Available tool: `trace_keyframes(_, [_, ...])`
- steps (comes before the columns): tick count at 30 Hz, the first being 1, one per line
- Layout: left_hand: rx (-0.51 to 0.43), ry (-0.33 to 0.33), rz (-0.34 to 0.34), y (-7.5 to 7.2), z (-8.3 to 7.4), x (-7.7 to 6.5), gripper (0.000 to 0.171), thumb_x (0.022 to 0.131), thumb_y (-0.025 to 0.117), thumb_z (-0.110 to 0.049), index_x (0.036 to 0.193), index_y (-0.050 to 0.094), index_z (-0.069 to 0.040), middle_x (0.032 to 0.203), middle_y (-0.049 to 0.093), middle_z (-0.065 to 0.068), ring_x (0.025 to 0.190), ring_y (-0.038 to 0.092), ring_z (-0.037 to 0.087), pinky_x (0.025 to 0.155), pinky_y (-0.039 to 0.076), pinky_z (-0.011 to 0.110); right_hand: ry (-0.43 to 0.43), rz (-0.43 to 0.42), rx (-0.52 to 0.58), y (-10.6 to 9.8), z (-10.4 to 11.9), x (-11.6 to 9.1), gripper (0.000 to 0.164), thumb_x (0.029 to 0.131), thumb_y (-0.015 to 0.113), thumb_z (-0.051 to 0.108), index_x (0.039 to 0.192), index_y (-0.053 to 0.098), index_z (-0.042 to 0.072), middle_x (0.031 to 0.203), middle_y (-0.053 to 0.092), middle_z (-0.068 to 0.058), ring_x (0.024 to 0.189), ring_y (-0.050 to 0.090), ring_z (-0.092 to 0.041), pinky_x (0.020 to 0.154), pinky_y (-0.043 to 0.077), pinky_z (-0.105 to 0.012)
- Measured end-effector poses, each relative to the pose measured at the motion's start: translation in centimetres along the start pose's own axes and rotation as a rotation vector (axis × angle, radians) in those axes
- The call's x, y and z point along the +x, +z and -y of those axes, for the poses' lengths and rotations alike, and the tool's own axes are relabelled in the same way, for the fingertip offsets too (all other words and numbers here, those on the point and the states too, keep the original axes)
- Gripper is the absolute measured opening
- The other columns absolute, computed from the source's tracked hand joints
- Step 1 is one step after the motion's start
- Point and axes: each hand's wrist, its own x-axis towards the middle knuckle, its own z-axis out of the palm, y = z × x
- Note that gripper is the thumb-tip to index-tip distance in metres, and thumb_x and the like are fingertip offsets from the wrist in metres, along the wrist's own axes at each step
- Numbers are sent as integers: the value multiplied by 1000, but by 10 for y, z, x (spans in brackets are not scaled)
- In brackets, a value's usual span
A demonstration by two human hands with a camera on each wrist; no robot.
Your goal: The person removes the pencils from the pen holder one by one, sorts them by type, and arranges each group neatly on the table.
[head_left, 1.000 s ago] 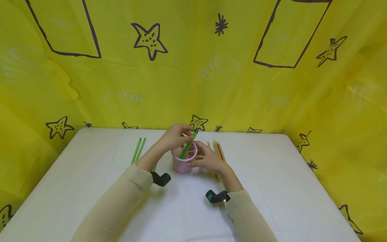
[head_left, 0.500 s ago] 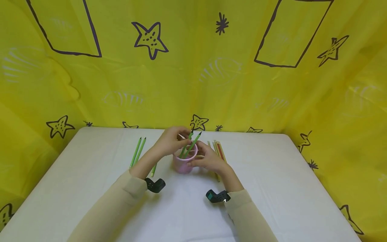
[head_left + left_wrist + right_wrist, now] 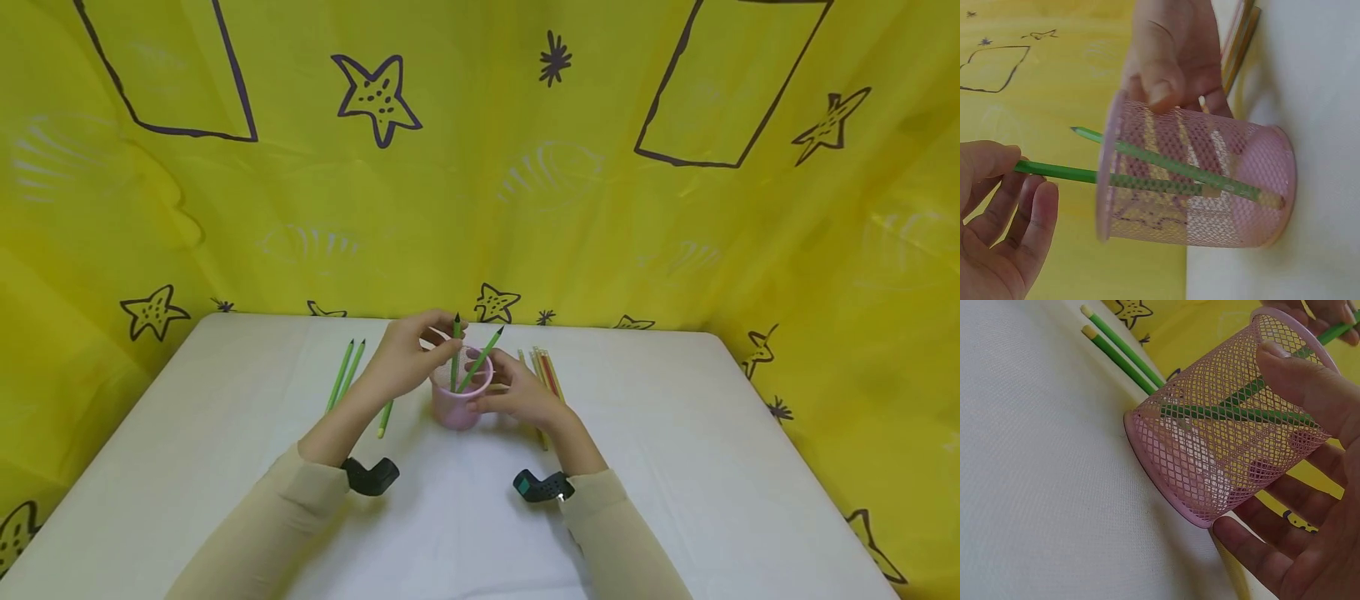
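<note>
A pink mesh pencil cup (image 3: 454,412) stands upright in the middle of the table. My right hand (image 3: 522,397) grips its right side, thumb near the rim. Over the cup's left side, my left hand (image 3: 407,354) pinches a green pencil (image 3: 1060,172) by its dark-tipped upper end. The lower part of that pencil is inside the cup, its end above the base in the left wrist view. A second green pencil (image 3: 1186,168) leans inside, eraser end down at the base and point above the rim.
Left of the cup lie two green pencils (image 3: 347,375), partly behind my left forearm, and another green pencil (image 3: 385,420). Several yellow and red pencils (image 3: 551,375) lie right of it, behind my right hand. A yellow patterned curtain (image 3: 465,208) hangs behind the white table (image 3: 675,450).
The two green pencils, close together before, have spread apart in the cup. My left hand has shifted left with one of them; the other leans right. My right hand stays on the cup.
</note>
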Motion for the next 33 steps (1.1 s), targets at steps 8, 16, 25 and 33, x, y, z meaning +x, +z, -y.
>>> trace_keyframes(8, [-110, -9, -55, -19, -14, -4, 22, 95, 68, -17, 117, 68, -14, 107, 72, 2, 98, 68, 21, 79, 59, 38, -7, 2, 14, 0, 0, 0, 79, 79, 81, 7, 147, 43, 9, 144, 53, -17, 130, 52, -37, 110, 42, -52])
trace_keyframes(16, [-243, -21, -82, -38, -22, -10, 25, 96, 67, -18, 121, 65, -15, 111, 69, 3, 97, 68, 22, 85, 60, 39, -8, -2, -5, -1, -1, -1, 80, 79, 82, 9, 148, 41, 9, 144, 53, -14, 130, 52, -36, 109, 44, -51])
trace_keyframes(25, [-373, -41, -144, -53, -25, -16, 33, 96, 67, -14, 128, 59, -7, 119, 65, 13, 106, 64, 31, 82, 61, 35, -14, 8, 0, -1, -1, 0, 80, 80, 82, 9, 148, 41, 8, 144, 51, -16, 130, 51, -38, 110, 43, -52])
trace_keyframes(33, [-436, -60, -152, -63, -16, -22, 35, 96, 67, -14, 129, 58, -5, 114, 61, 9, 108, 66, 18, 82, 61, 36, -2, 4, 5, 0, -1, 0, 80, 78, 83, 8, 147, 43, 9, 142, 53, -17, 130, 52, -36, 109, 43, -51])
